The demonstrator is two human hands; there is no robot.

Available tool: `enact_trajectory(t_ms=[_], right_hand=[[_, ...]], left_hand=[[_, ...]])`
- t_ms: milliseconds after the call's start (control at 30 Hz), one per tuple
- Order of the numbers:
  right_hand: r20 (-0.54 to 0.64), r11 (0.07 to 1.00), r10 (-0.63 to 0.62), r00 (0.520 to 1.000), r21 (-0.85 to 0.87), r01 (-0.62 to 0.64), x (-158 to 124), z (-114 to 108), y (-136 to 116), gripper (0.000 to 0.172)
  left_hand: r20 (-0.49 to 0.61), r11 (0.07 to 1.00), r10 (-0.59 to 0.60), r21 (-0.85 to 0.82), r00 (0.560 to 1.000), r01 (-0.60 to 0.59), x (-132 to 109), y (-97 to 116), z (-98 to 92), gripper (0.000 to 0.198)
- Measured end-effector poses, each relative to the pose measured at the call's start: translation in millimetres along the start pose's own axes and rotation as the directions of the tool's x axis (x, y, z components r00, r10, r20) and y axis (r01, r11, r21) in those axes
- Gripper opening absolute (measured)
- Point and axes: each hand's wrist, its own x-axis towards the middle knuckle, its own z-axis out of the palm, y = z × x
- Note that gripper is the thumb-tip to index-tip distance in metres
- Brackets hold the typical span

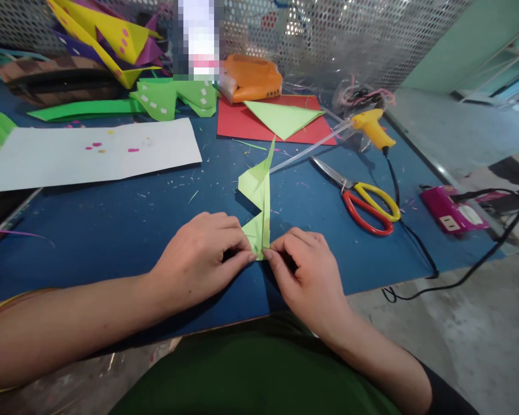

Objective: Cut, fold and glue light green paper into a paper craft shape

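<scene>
A folded light green paper [256, 181] with a pointed tip and a notched left side lies on the blue table. My left hand [207, 251] pinches its lower left edge between thumb and fingers. Opposite it, my right hand [305, 265] pinches the lower right edge, where a narrow strip is folded along the side. The two sets of fingertips nearly meet at the paper's near end. Scissors [363, 202] with one red and one yellow handle lie to the right of the paper. Behind them rests a yellow glue gun [374, 128] with a long clear glue stick.
A red sheet [233, 124] bears a folded green paper [285, 118] and an orange packet [253, 78]. White paper [155, 147] lies left, before green cutouts [173, 98] and a yellow paper shape [121, 40]. A magenta power socket [452, 210] with a black cord sits at the right edge.
</scene>
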Motion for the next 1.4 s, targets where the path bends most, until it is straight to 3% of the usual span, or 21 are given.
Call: enact_trajectory(t_ms=[367,700,833,1000,1100,1200,1300,1400], right_hand=[[0.09,0.982,0.002,0.996,-0.187,0.015,3.1,1.0,-3.1,0.018],[0.063,0.954,-0.011,0.998,-0.299,0.03,3.1,4.5,-5.1,0.018],[0.054,0.938,-0.011,0.998,-0.345,0.029,2.4,5.5,-5.7,0.019],[0.027,0.922,-0.023,0.999,-0.387,0.031,0.8,7.6,-4.9,0.019],[0.014,0.915,-0.032,0.999,-0.402,0.035,0.5,8.5,-4.5,0.019],[-0.009,0.949,-0.044,0.999,-0.314,0.039,-1.9,6.3,-3.0,0.02],[-0.135,0.983,-0.102,0.986,-0.168,0.078,-9.0,1.0,-0.3,0.012],[-0.225,0.95,-0.3,0.927,-0.157,0.27,-18.8,-3.8,3.3,0.016]], left_hand=[[0.004,1.0,-0.002,-0.012,1.0,0.002,1.3,4.2,-0.3,0.019],[-0.006,0.998,0.028,0.062,1.0,-0.027,0.2,2.3,2.7,0.017],[-0.027,0.984,0.124,0.132,0.992,-0.12,-3.2,2.3,1.6,0.011],[-0.065,0.897,0.34,0.321,0.938,-0.303,-6.1,0.3,3.0,0.024],[-0.017,0.851,0.38,0.398,0.925,-0.342,-5.7,-0.8,4.0,0.03],[0.02,0.85,0.371,0.396,0.929,-0.348,-4.0,-1.0,3.6,0.033],[0.038,0.882,0.342,0.331,0.939,-0.335,-2.0,-1.8,2.4,0.033],[0.028,0.918,0.32,0.239,0.947,-0.317,-0.5,-3.7,1.9,0.031]])
